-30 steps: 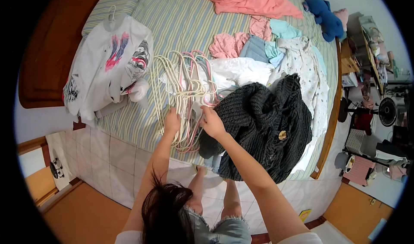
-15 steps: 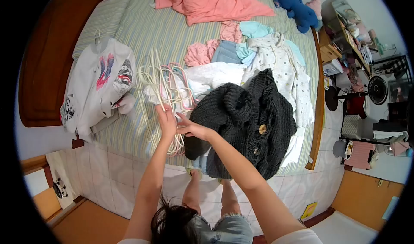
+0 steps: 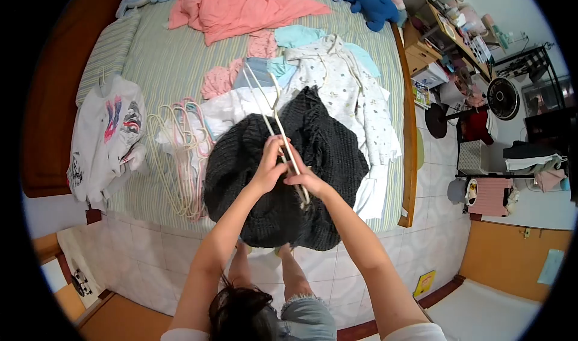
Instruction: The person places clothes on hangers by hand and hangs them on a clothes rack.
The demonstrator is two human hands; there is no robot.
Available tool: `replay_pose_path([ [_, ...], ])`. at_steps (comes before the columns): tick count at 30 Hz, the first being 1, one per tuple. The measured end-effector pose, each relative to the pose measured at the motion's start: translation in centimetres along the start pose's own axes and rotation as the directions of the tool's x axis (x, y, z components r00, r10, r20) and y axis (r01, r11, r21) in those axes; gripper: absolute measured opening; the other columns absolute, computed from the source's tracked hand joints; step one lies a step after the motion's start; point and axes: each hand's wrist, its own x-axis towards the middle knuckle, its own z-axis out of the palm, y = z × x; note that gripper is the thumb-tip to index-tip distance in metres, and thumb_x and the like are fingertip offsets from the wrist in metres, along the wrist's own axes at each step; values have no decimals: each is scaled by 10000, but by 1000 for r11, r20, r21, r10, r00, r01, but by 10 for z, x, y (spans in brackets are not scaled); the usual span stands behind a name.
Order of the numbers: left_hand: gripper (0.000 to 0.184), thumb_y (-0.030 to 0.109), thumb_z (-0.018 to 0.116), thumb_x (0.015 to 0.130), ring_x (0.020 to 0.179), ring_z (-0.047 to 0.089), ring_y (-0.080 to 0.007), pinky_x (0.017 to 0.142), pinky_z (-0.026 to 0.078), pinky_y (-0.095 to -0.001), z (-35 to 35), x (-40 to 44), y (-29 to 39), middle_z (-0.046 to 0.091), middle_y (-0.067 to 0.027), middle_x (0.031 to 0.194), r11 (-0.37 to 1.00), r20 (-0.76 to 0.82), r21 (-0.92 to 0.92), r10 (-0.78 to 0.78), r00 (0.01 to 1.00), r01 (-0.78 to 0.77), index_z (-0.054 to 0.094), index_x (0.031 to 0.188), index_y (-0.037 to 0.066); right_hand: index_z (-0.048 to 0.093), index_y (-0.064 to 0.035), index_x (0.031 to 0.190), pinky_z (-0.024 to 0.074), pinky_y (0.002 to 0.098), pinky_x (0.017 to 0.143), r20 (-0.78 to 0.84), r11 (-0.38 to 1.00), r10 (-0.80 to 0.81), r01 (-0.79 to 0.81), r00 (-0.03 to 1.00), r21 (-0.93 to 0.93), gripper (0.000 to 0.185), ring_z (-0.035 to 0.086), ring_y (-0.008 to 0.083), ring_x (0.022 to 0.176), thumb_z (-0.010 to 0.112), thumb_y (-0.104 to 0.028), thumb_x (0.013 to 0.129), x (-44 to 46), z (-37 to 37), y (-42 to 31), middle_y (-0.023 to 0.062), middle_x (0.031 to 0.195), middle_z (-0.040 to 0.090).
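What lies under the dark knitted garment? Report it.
White cloth pokes out past the right edge of the dark knitted garment, over the striped sheet. Anything further underneath is covered and cannot be seen.

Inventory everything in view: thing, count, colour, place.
Hanger: at least one, off-white, between the hands
Hanger pile: several, cream and pink, bed's left
Knit garment: one, dark grey, bed's near edge
Printed sweatshirt: one, white, left of hanger pile
Spotted top: one, white, beyond knit garment
Other clothes: several, pink, blue, teal, white, mid-bed
Bedcover: one, coral pink, bed's far end
Plush toys: two, blue, far bed corners
Bed: one, striped sheet, centre
Headboard: one, brown, left
Fan: one, black, right
Small clutter: uncountable, mixed, right
Legs: two, bare, bottom
Left hand: one, bare, on hanger
Right hand: one, bare, on hanger
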Motion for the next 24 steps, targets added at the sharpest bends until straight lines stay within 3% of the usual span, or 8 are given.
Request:
replay_pose_path([
  [2,354,-84,489,683,978,488,-238,777,433,-303,19,9,-2,429,-89,1096,992,-227,128,9,974,20,503,1002,68,-24,-171,1472,382,284,772,-112,992,62,-73,992,-99,1019,449,155,830,618,-42,691,-27,-34,-1,53,1030,410],
  [6,345,-27,591,736,1001,488,-273,781,454,-346,25,26,-48,426,-124,1061,797,-494,416,-205,845,437,470,1050,49,112,-102,1467,357,250,850,-137,984,2,-26,991,-174,930,424,139,965,682,-177,735,-72,-85,-4,28,1075,401],
  [10,753,354,747,719,1162,367,-375,923,389,-515,24,36,-64,339,-176,1260,328,-511,713,-361,780,619,333,1261,36,271,-62,1424,350,220,777,-126,987,27,-46,992,-155,792,413,103,899,647,-302,769,-116,-123,-19,6,1054,428],
  [15,736,319,709,761,1171,375,-436,885,364,-639,3,51,-86,354,-219,1267,307,-627,612,-374,684,729,266,1272,28,308,-38,1408,341,209,730,-57,977,132,-139,990,-162,976,417,106,828,632,-558,647,-138,-158,-25,6,988,460],
  [18,634,235,663,801,1153,393,-442,848,408,-608,-21,48,-104,372,-235,1247,282,-634,642,-326,701,713,270,1243,6,336,-44,1396,352,236,726,47,986,142,-137,989,-92,842,435,114,843,628,-460,725,-141,-178,-16,6,961,471],
  [22,412,213,610,832,917,565,-387,768,489,-465,-48,46,-105,576,-222,902,273,-662,570,-406,630,775,409,1091,-36,342,-14,1385,369,246,722,103,976,215,-209,971,-62,886,441,121,831,629,-502,704,-153,-190,-22,23,957,482],
  [23,315,241,595,840,764,594,-317,722,485,-399,-55,45,-112,585,-158,731,254,-672,606,-345,656,754,505,924,-49,372,-23,1373,377,253,779,109,970,236,-227,966,-89,863,462,139,887,629,-503,703,-157,-194,-24,34,990,495],
  [24,325,254,597,838,759,589,-284,707,476,-377,-64,48,-111,584,-143,741,390,-671,498,-393,629,775,525,909,-54,370,-4,1367,368,236,758,125,969,234,-221,964,-108,882,448,126,851,634,-515,698,-160,-196,-27,32,985,497],
])
